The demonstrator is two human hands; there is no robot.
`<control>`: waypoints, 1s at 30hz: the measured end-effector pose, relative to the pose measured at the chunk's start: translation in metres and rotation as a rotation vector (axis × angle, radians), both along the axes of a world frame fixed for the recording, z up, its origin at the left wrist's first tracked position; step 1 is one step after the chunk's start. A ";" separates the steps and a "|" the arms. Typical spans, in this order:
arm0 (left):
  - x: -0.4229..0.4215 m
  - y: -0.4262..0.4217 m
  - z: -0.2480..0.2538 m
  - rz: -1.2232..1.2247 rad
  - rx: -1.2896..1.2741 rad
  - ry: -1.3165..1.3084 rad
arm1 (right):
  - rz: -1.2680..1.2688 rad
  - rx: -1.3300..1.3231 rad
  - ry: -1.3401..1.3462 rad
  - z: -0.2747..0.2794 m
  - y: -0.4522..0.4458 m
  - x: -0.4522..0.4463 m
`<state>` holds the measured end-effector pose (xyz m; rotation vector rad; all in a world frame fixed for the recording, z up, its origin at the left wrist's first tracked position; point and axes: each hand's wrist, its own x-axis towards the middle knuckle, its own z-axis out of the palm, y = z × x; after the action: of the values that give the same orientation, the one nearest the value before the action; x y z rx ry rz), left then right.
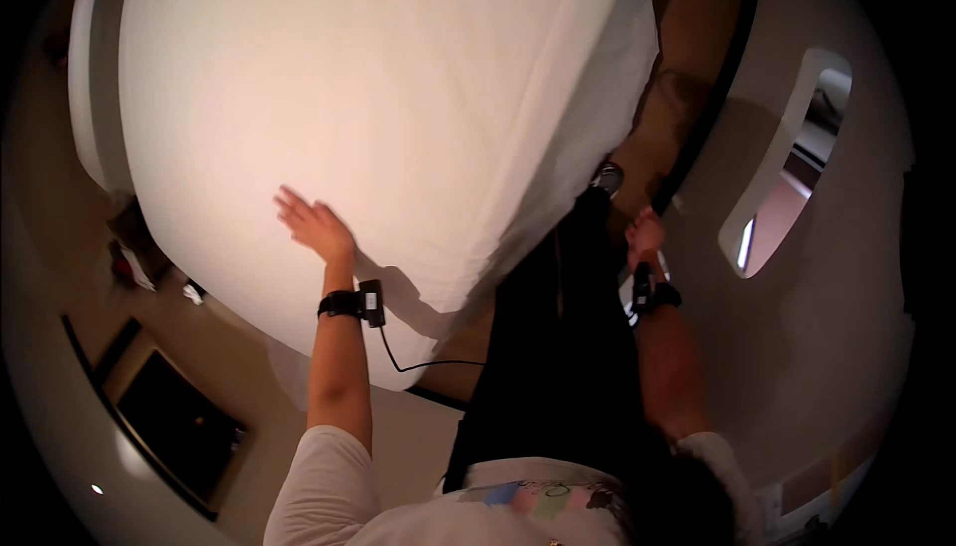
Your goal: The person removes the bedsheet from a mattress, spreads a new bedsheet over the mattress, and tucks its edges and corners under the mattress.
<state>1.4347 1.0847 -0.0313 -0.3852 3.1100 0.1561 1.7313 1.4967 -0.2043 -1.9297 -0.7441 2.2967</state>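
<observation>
A large white sheet covers a bed and hangs down along its right edge. Over the sheet's lower left part is my left hand, fingers stretched out and a little blurred, holding nothing; whether it touches the cloth is unclear. A black device is strapped to that wrist, with a cable running right. My right hand hangs at my side beside my dark trousers, right of the bed, with its fingers curled; anything inside them is too small to tell. That wrist also bears a black strapped device.
A grey wall with an oblong opening stands at the right. Brown floor shows between bed and wall. Small items lie beyond the bed's left side, and a dark rectangular panel is at lower left.
</observation>
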 end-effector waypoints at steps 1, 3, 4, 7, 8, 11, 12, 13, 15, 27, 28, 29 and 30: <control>0.012 0.008 -0.012 -0.195 -0.013 0.049 | 0.076 0.295 -0.195 0.039 -0.007 -0.056; 0.040 0.076 0.008 -0.426 0.070 -0.040 | 0.412 0.802 -0.002 0.097 -0.005 -0.136; 0.063 0.095 0.004 -0.606 0.051 -0.140 | 0.338 0.781 0.270 0.125 -0.014 -0.179; 0.114 0.173 0.040 -0.825 0.321 -0.505 | 0.804 1.222 0.562 0.196 -0.056 -0.291; 0.134 0.178 0.027 -0.902 0.423 -0.554 | 1.074 1.328 0.646 0.223 -0.076 -0.321; 0.176 0.181 0.039 -0.957 0.851 -1.025 | 1.659 1.722 0.895 0.247 -0.151 -0.363; 0.185 0.180 0.043 -1.008 0.797 -0.911 | 1.756 1.789 0.977 0.233 -0.173 -0.364; 0.182 0.174 0.048 -1.048 0.846 -0.700 | 1.851 1.853 1.059 0.214 -0.193 -0.361; 0.172 0.145 0.050 -0.867 0.901 -0.443 | 1.972 1.809 1.161 0.194 -0.203 -0.355; -0.043 -0.044 0.031 -0.042 0.087 0.043 | 1.559 1.881 -0.309 0.201 -0.015 -0.363; -0.048 -0.032 0.020 -0.096 0.064 -0.031 | 1.548 1.906 -0.321 0.201 -0.010 -0.372; -0.048 -0.004 0.026 -0.191 -0.040 -0.081 | 1.571 1.911 -0.278 0.211 -0.020 -0.383; -0.044 0.019 0.026 -0.333 0.015 -0.123 | 1.596 1.908 -0.237 0.217 -0.032 -0.394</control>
<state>1.3908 1.1036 -0.0051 0.1212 2.9924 0.1458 1.3376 1.4645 0.0124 -0.3159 -3.1482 0.0619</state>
